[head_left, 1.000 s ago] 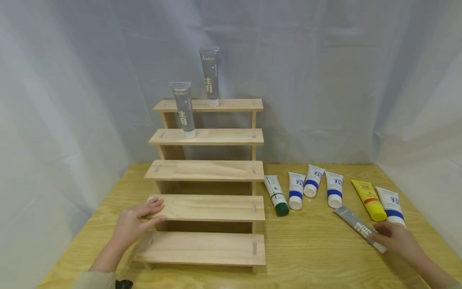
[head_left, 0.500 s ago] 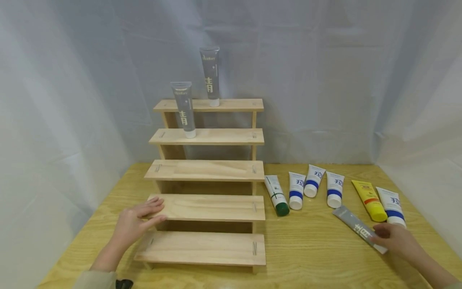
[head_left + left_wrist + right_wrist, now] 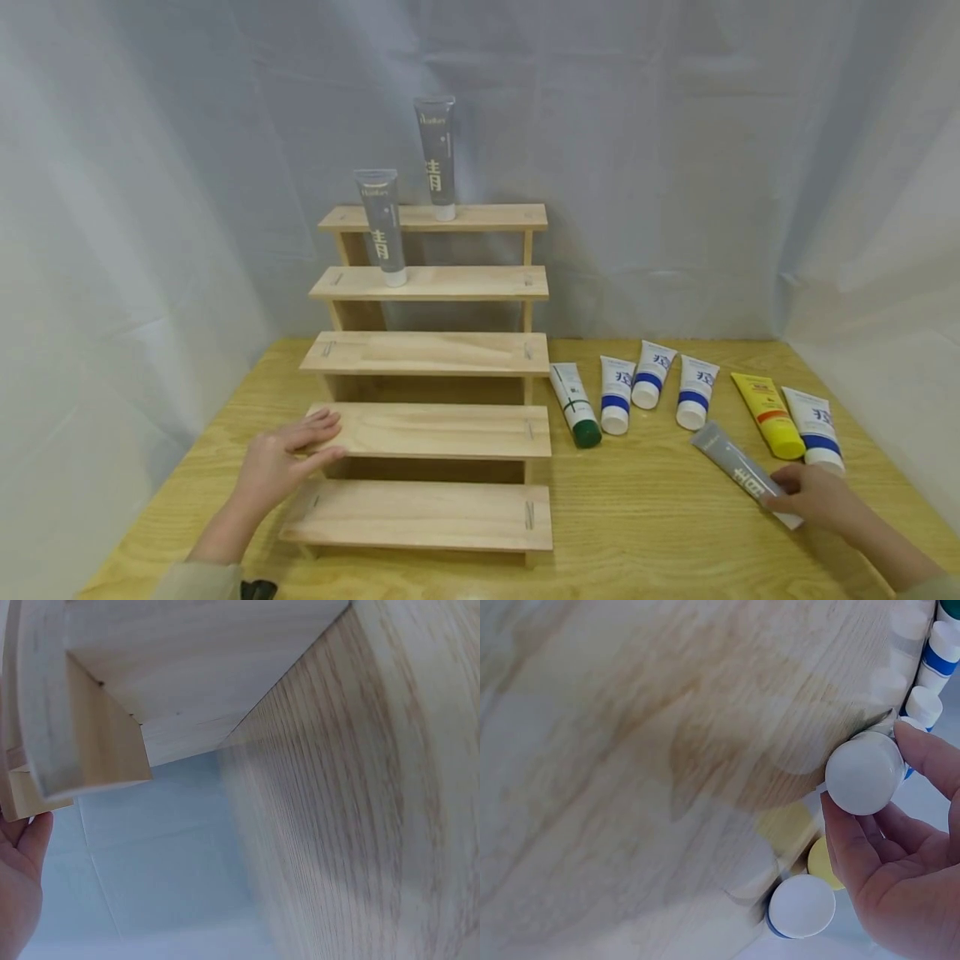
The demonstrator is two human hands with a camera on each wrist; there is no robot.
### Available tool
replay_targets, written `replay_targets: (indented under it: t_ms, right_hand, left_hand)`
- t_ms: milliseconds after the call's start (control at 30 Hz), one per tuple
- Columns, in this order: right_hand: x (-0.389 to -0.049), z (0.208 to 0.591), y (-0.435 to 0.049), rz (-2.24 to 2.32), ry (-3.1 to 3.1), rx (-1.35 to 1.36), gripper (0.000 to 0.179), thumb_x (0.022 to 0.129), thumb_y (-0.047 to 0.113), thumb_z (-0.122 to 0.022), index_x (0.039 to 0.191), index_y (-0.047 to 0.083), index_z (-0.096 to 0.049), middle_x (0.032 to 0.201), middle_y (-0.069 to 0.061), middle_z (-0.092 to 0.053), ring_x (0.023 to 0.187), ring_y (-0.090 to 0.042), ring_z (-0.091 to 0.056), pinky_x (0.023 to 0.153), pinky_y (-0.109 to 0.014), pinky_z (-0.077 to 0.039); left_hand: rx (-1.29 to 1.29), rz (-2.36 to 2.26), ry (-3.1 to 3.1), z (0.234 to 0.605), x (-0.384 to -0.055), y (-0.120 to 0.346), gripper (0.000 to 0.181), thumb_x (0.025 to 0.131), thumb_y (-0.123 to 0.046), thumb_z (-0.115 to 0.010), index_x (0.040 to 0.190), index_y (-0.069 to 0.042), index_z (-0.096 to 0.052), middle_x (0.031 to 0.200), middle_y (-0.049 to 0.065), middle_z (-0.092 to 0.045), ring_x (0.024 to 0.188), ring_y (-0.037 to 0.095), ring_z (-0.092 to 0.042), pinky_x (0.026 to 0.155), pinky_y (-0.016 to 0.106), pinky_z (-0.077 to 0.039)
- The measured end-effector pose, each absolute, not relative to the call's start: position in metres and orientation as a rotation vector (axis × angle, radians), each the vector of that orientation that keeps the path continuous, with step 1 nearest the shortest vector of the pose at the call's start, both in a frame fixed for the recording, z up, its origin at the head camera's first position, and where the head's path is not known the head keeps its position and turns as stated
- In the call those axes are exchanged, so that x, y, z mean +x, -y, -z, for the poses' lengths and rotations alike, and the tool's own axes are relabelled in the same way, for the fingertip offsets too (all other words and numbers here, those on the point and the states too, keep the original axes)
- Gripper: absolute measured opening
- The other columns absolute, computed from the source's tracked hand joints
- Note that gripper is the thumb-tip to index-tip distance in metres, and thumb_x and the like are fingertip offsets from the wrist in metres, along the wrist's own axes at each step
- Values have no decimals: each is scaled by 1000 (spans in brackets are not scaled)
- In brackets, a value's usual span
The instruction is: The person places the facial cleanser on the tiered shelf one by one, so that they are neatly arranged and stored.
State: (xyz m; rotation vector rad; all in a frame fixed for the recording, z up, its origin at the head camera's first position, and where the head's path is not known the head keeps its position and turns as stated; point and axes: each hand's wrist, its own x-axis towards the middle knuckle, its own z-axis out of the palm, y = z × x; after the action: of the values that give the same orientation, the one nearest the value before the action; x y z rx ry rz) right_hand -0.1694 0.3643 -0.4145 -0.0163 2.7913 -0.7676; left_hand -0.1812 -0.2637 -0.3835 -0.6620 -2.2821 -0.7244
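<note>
My left hand [image 3: 281,458] rests on the left end of the second step from the bottom of a wooden tiered stand [image 3: 442,429]; fingers lie over the board, thumb at its front edge. In the left wrist view, that hand [image 3: 22,881] touches a board's end. At the right, my right hand [image 3: 817,500] pinches a grey squeeze tube [image 3: 738,469] near its white cap, the tube lying slantwise low over the table. In the right wrist view, thumb and fingers hold it on either side behind the white cap [image 3: 865,774]. Two matching grey tubes [image 3: 382,229] stand cap-down on the upper two steps.
Right of the stand lie a white tube with a green cap [image 3: 576,406], several white-and-blue tubes [image 3: 617,396] and a yellow tube [image 3: 767,417]. One white-and-blue tube [image 3: 813,429] sits just beyond my right hand. A pale curtain [image 3: 675,167] hangs behind the table [image 3: 637,533].
The grey tube in my right hand has shifted and turned slightly, and the white-and-blue tube beside its flat end has been nudged a little to the right. My left hand stays put.
</note>
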Motion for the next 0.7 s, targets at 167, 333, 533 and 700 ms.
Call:
replay_targets:
  t_ms: [167, 333, 533, 700]
  right_hand:
    - [-170, 416, -364, 786, -2778, -1, 58, 75, 32, -70, 100, -18, -53, 85, -11, -61, 74, -18, -52, 63, -32, -48]
    - [-169, 419, -367, 822, -2759, 7, 58, 75, 34, -69, 101, -16, -53, 87, -11, -61, 76, -19, -52, 65, -34, -48]
    - [-166, 421, -367, 862, -2733, 33, 60, 75, 37, -69, 102, -14, -54, 87, -8, -60, 76, -19, -51, 65, -33, -47]
    - [-163, 419, -366, 898, -2721, 52, 58, 75, 35, -69, 102, -13, -54, 87, -8, -60, 77, -19, -52, 65, -33, -48]
  left_hand:
    - [-659, 717, 2286, 383, -181, 263, 36, 54, -13, -81, 87, -1, -70, 94, 9, -66, 99, -2, -50, 84, 2, -33]
    - [-650, 716, 2299, 382, -180, 263, 36, 55, -13, -80, 88, -1, -70, 95, 9, -66, 99, -2, -50, 84, 2, -32]
    - [-639, 725, 2315, 382, -180, 264, 36, 56, -13, -80, 89, -1, -70, 95, 9, -66, 100, -2, -49, 85, 2, -31]
    - [-633, 723, 2319, 382, -180, 263, 36, 55, -13, -80, 88, -1, -70, 95, 8, -66, 100, -3, -48, 85, 2, -31]
